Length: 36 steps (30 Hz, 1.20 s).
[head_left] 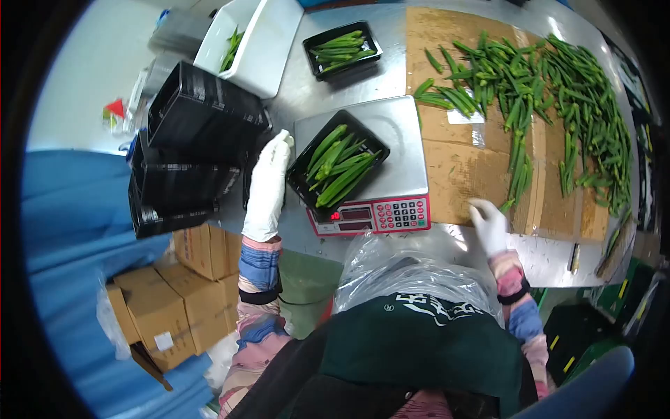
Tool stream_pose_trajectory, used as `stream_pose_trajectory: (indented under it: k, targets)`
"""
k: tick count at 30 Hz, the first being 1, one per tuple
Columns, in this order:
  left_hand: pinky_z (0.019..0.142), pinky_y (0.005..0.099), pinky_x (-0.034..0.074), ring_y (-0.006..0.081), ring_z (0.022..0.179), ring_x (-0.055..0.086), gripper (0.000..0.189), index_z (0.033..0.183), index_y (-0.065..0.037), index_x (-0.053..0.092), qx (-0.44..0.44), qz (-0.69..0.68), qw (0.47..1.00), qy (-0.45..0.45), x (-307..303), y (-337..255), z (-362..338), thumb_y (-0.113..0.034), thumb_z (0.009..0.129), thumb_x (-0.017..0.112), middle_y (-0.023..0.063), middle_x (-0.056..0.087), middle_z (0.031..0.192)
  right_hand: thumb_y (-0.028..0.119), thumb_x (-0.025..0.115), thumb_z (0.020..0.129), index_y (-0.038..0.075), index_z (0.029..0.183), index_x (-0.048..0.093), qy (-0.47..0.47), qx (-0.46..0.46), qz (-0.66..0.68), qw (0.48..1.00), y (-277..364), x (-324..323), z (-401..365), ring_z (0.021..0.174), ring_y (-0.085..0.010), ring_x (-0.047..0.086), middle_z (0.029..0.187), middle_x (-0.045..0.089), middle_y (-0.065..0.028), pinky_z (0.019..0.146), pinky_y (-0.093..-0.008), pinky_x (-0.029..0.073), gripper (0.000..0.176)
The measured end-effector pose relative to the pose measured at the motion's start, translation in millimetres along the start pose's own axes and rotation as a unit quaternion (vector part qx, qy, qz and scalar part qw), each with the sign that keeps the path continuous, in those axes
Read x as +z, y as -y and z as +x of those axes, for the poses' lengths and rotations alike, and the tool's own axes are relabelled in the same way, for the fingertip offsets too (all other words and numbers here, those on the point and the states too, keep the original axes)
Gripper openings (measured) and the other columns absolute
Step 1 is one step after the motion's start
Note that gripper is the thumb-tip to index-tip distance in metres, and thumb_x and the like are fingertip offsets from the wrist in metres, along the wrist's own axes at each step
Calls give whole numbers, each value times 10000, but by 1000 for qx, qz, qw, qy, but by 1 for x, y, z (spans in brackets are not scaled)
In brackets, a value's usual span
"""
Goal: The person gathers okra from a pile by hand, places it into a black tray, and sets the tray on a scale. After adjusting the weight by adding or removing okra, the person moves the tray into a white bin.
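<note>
A black plastic tray (314,153) of okra (342,170) sits tilted in angle on a digital scale (401,146) with a red front panel. My left hand (266,188), in a white glove, is at the tray's left corner with its fingers stretched out, between that tray and the stacked black trays. White-gloved too, my right hand (490,227) is over the near edge of the cardboard sheet (453,164), fingers loosely bent and apart, with nothing seen in them. Just beyond it lie the tips of some loose okra (520,167).
Stacks of empty black trays (202,115) stand at the left. Behind them is a white bin (269,42) with some okra inside. Another filled tray (342,50) is at the back. A large okra pile (586,105) covers the right side. Cardboard boxes (164,307) stand below left.
</note>
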<state>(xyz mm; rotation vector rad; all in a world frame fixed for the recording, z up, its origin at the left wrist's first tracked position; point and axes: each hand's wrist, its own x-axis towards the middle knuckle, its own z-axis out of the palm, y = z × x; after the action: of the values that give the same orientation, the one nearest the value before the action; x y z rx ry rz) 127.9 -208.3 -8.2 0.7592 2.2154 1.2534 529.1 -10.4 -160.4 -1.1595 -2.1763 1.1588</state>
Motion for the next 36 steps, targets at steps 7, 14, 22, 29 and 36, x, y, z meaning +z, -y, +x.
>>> stream_pose_trajectory:
  k: [7,14,22,29,36]
  targets:
    - [1089,425,384,251,1294,548,516,1407,-108,562,-83,-113,980,-142,-18,20,-38,-465,1044,477,89,608,1383,185,722,908,149,1347,634,-33,58,-169,983,-74,-14,-50,776,-259,683,944,711,-136,777,-391,552,450]
    - [1055,403,414,233,1258,573,492,1369,-106,594,-108,-139,972,-152,-10,44,-57,-456,1030,526,86,630,1344,232,761,876,94,1008,676,-86,185,-167,965,-81,-7,-39,736,-216,695,797,717,-74,725,-356,548,209]
    - [853,256,483,81,967,613,460,1362,-28,567,-112,-128,975,-144,10,71,-57,-300,999,641,41,677,1131,113,752,878,48,997,650,-113,160,-46,980,-86,-13,-53,736,-125,636,829,679,-42,704,-290,526,170]
    - [783,189,465,31,861,565,594,1494,46,396,-36,-142,988,-57,50,62,-53,16,932,584,-2,643,1029,36,747,876,52,1007,659,-88,24,31,995,44,1,-6,778,-98,614,899,680,-18,762,-258,515,159]
    - [638,201,422,25,689,456,563,1465,-10,488,-12,-145,989,-2,67,58,-38,-74,928,647,-58,542,778,48,718,811,115,1029,667,-30,-282,-109,953,154,38,71,899,-268,631,1000,665,-55,809,-365,500,234]
